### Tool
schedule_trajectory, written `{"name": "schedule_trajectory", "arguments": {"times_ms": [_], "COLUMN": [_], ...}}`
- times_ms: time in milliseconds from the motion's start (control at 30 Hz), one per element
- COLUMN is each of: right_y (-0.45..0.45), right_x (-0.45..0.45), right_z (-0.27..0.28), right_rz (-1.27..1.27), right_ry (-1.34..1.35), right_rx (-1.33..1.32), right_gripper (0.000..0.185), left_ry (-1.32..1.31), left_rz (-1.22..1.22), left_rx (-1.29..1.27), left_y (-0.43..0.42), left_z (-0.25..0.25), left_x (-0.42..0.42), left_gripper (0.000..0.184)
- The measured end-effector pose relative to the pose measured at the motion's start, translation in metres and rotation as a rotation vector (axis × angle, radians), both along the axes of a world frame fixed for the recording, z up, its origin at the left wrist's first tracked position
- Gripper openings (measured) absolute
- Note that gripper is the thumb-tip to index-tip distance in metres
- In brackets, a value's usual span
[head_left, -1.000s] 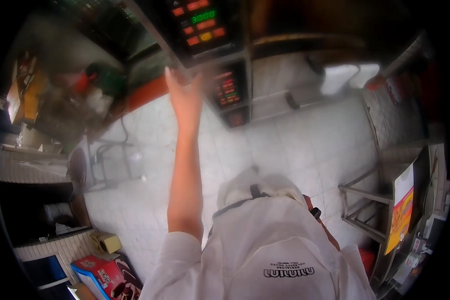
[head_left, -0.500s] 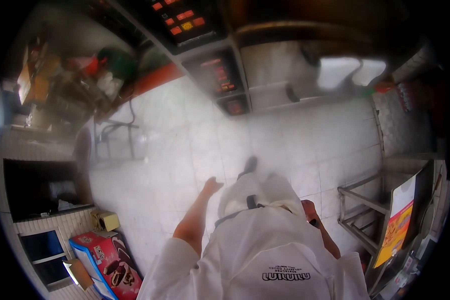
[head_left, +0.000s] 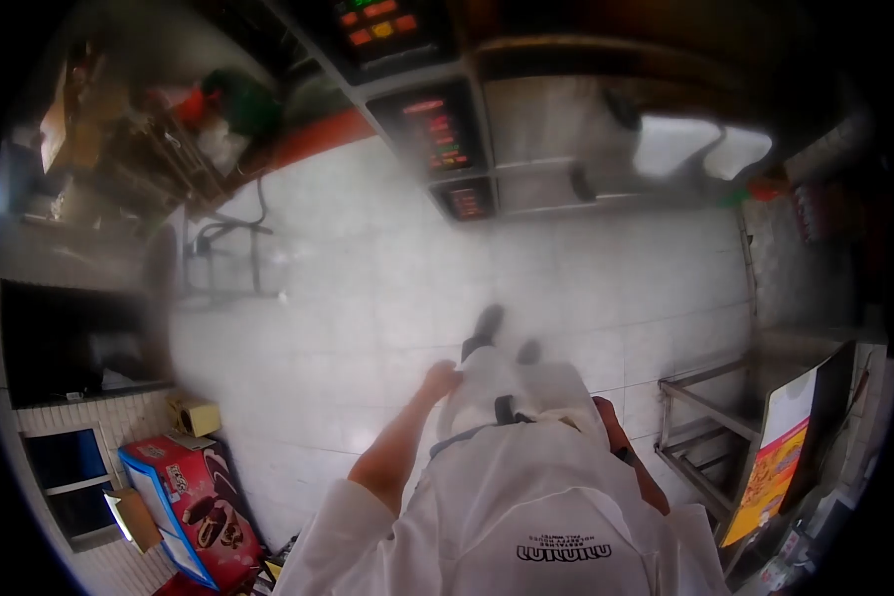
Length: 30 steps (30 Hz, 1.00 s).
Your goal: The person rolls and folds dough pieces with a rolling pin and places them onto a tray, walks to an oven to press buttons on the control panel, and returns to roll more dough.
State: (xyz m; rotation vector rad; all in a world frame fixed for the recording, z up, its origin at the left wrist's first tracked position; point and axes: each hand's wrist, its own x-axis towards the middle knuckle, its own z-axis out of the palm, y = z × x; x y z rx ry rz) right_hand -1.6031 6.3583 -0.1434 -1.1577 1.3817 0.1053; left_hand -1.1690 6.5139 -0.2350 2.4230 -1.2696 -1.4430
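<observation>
My left hand point(head_left: 442, 378) hangs beside the left leg of my pale trousers point(head_left: 526, 382), nothing visible held in it. Its fingers are small and blurred, so how far they are curled is unclear. My right hand point(head_left: 606, 408) is down at the other side of the trousers, mostly seen from above, its fingers hidden. A dark band point(head_left: 624, 455) is on that wrist. Dark shoes point(head_left: 489, 321) show below on the pale tiled floor point(head_left: 387, 318), one ahead of the other.
Ahead stands a metal appliance with lit control panels point(head_left: 435, 129). A metal-framed stand point(head_left: 700, 427) and a yellow-and-red poster board point(head_left: 770, 467) are on the right. To the left are a red printed freezer-like box point(head_left: 209, 507), a cardboard box point(head_left: 197, 417) and a metal-legged stool point(head_left: 233, 243).
My left hand has swung inward and slightly down against the trouser leg. My feet have shifted, with a second shoe tip now clearer. The surroundings have moved slightly in view.
</observation>
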Motion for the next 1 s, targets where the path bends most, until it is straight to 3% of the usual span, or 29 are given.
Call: {"name": "schedule_trajectory", "arguments": {"times_ms": [67, 100, 167, 333, 367, 467, 700, 800, 833, 933, 1000], "right_y": [-0.001, 0.001, 0.005, 0.005, 0.007, 0.012, 0.005, 0.002, 0.000, -0.013, -0.021], "right_x": [-0.009, -0.021, -0.039, -0.053, -0.055, -0.060, -0.036, -0.024, -0.020, -0.001, 0.024], "right_z": [-0.021, -0.042, -0.068, -0.094, -0.100, -0.117, -0.045, -0.019, -0.014, 0.005, 0.053], "right_rz": [0.120, 0.174, 0.269, 0.440, 0.388, 0.263, 0.497, 0.538, 0.552, -0.185, -0.300], "right_ry": [0.095, 0.113, 0.125, 0.081, 0.054, -0.012, -0.077, -0.113, -0.123, -0.240, -0.247], "right_rx": [-0.083, -0.115, -0.192, -0.325, -0.309, -0.278, -0.404, -0.510, -0.557, 0.201, 0.302], "right_gripper": [0.039, 0.039, 0.039, 0.042, 0.041, 0.040, 0.041, 0.044, 0.046, 0.054, 0.057], "left_ry": [0.069, 0.083, 0.035, -0.029, -0.028, -0.032, -0.038, 0.050, 0.074, 0.180, 0.292], "left_rz": [-0.079, 0.025, -0.090, -0.217, -0.270, -0.295, -0.431, -0.302, -0.289, -0.236, -0.186], "left_rx": [-0.061, -0.022, -0.008, -0.044, -0.065, -0.079, 0.059, 0.093, 0.064, -0.013, -0.053], "left_y": [0.012, -0.008, -0.019, -0.014, -0.006, -0.007, -0.023, -0.030, -0.024, -0.007, -0.005], "left_z": [-0.048, 0.010, 0.034, 0.013, -0.010, -0.001, 0.046, 0.080, 0.066, 0.048, 0.066], "left_x": [-0.013, -0.030, -0.044, -0.044, -0.040, -0.038, -0.045, -0.047, -0.045, -0.046, -0.045], "left_gripper": [0.057, 0.050, 0.044, 0.041, 0.042, 0.045, 0.050, 0.051, 0.045, 0.036, 0.040]}}
